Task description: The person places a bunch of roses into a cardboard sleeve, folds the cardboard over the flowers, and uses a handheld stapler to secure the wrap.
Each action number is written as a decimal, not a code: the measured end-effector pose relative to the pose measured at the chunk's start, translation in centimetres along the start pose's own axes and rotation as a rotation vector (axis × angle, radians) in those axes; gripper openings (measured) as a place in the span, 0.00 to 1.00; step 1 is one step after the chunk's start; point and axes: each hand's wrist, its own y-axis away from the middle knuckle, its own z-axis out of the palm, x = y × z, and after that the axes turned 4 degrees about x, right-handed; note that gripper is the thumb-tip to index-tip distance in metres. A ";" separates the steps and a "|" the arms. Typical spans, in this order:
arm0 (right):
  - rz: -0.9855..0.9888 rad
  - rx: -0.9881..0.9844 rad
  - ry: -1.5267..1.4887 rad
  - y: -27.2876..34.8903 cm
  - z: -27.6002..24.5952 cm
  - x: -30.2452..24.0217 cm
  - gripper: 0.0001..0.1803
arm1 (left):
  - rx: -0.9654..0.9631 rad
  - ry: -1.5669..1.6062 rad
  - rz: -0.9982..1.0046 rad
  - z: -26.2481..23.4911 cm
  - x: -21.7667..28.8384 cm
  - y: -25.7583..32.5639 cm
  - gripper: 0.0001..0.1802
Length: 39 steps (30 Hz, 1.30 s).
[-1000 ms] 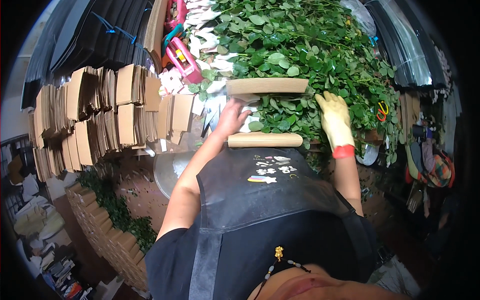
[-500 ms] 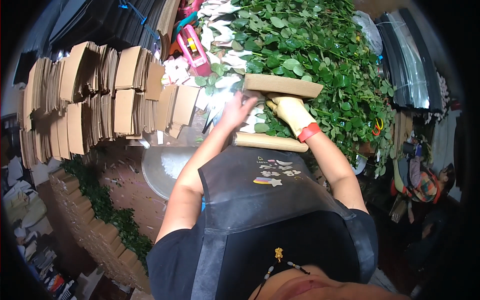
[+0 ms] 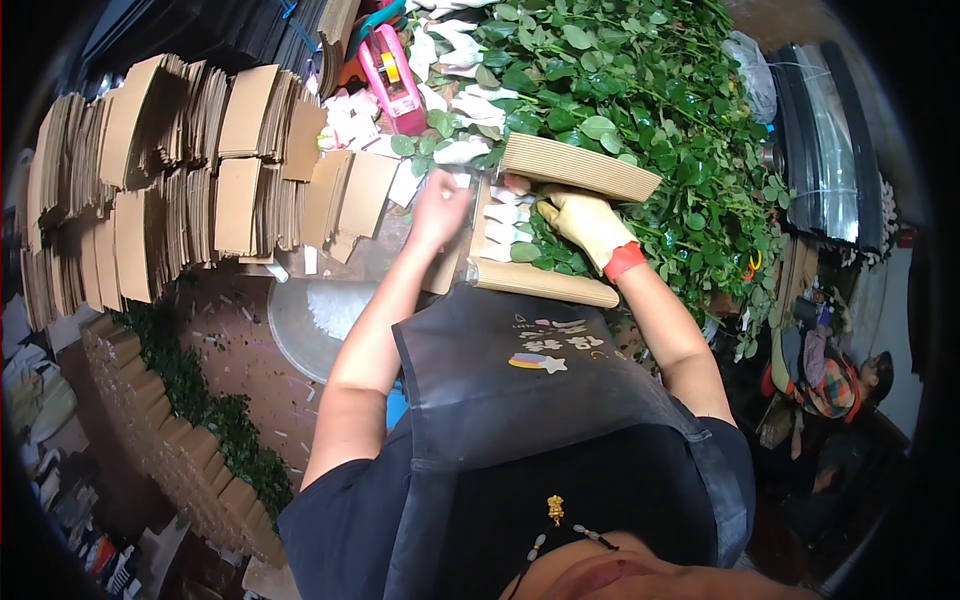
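Note:
A corrugated cardboard holder (image 3: 577,165) with two ribbed side walls lies in front of me, with wrapped white flower buds (image 3: 503,214) lined up inside it. My right hand (image 3: 585,222), in a yellow glove with a red cuff, rests on the buds between the walls, fingers curled over them. My bare left hand (image 3: 440,207) is at the holder's left end, fingers closed against the cardboard edge. A large heap of green leafy stems (image 3: 650,90) covers the table behind the holder.
Stacks of folded brown cardboard sleeves (image 3: 180,170) fill the left of the table. A pink tape dispenser (image 3: 392,78) lies at the back. Black plastic sheets (image 3: 825,150) hang at right. A round grey lid or basin (image 3: 310,318) sits below the table edge.
My right gloved hand has moved left from the leaves at the holder's right end onto the buds inside it. The view has shifted slightly; my left hand stays at the holder's left end.

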 end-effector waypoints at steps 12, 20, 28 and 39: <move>-0.041 0.152 0.275 -0.3 2.7 0.5 0.18 | 0.107 0.128 -0.113 3.9 1.5 0.9 0.14; 0.060 -0.162 -0.042 0.7 0.0 0.4 0.27 | -0.217 -0.156 -0.008 -1.8 1.2 -0.5 0.17; 0.009 0.011 0.246 0.4 2.6 1.0 0.26 | -0.287 0.003 -0.105 0.9 1.1 1.4 0.18; 0.055 -0.165 0.332 0.9 1.2 -1.3 0.40 | -0.544 -0.348 0.004 -0.2 2.3 1.5 0.22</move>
